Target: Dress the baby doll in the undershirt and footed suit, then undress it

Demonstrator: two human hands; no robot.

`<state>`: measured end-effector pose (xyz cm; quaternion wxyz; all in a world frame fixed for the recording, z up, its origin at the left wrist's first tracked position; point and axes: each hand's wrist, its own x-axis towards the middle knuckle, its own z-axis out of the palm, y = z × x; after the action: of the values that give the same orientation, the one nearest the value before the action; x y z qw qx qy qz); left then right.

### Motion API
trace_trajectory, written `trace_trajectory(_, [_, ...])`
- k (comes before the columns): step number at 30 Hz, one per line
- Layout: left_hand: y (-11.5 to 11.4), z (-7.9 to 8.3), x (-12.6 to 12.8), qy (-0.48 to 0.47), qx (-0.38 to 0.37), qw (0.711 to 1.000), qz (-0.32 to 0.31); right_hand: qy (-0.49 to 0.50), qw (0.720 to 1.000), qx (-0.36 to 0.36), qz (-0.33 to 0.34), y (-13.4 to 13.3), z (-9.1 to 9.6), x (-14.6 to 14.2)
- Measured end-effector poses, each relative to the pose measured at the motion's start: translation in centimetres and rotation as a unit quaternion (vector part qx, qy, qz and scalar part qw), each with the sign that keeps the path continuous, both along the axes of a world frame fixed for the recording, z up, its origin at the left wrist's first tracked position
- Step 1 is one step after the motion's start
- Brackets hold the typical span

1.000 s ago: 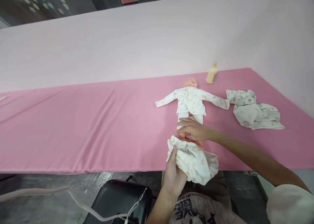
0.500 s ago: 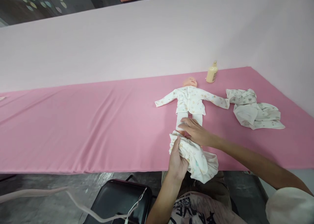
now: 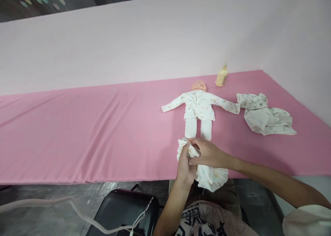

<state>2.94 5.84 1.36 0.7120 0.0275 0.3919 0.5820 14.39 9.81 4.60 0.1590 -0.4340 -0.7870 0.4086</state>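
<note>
A baby doll [image 3: 198, 106] lies on its back on the pink table cover [image 3: 90, 132], dressed in a white printed top and white leggings, arms spread. At its feet is a bunched white printed garment [image 3: 210, 174] that hangs over the table's front edge. My left hand [image 3: 184, 165] grips the garment's upper left edge from below. My right hand [image 3: 207, 153] pinches the same edge from above, fingers closed on the cloth. The doll's feet are hidden behind the garment and my hands.
A cream bottle [image 3: 221, 76] stands behind the doll's head by the pale pink wall. A crumpled heap of white printed clothes [image 3: 263, 117] lies right of the doll. A black chair seat [image 3: 124, 212] with a white cable sits below the table edge.
My right hand has come off the doll's legs and moved down onto the garment's edge. The garment has been gathered tighter at the doll's feet, and the leggings now show in full.
</note>
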Motion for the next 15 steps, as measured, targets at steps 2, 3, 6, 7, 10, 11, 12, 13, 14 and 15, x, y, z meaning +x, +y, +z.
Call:
trace_trajectory(2, [-0.1,-0.2,0.0,0.005,0.01,1.0,-0.003,-0.015,1.0,-0.001,-0.011,-0.2,-0.3,-0.4])
trace_trajectory(3, [-0.2,-0.2,0.0,0.006,0.017,1.0,-0.008,-0.025,1.0,-0.001,-0.017,-0.3,-0.4,-0.6])
trace_trajectory(6, [-0.4,-0.3,0.0,0.006,0.023,1.0,-0.017,-0.044,0.999,0.013,-0.029,-0.5,-0.7,-1.0])
trace_trajectory(7, [-0.5,-0.3,-0.1,0.005,0.023,1.0,-0.018,-0.049,0.998,0.021,-0.025,-0.6,-0.8,-1.1])
trace_trajectory(10, [-0.7,-0.4,-0.1,0.001,0.022,0.999,-0.024,-0.056,0.997,0.049,-0.001,-0.9,-1.1,-1.3])
trace_trajectory(11, [-0.7,-0.4,-0.1,0.002,0.023,0.999,-0.027,-0.059,0.997,0.057,0.0,-1.0,-1.3,-1.4])
trace_trajectory(12, [-0.8,-0.5,-0.1,0.004,0.024,0.999,-0.03,-0.062,0.996,0.066,-0.005,-1.1,-1.4,-1.5])
trace_trajectory(13, [-0.8,-0.5,-0.1,0.008,0.024,0.999,-0.031,-0.062,0.995,0.073,-0.013,-1.2,-1.5,-1.6])
trace_trajectory(14, [-0.8,-0.5,-0.1,0.011,0.023,0.999,-0.032,-0.059,0.995,0.081,-0.02,-1.3,-1.6,-1.7])
trace_trajectory(15, [-0.9,-0.4,-0.1,0.015,0.021,0.999,-0.031,-0.057,0.994,0.09,-0.024,-1.3,-1.7,-1.8])
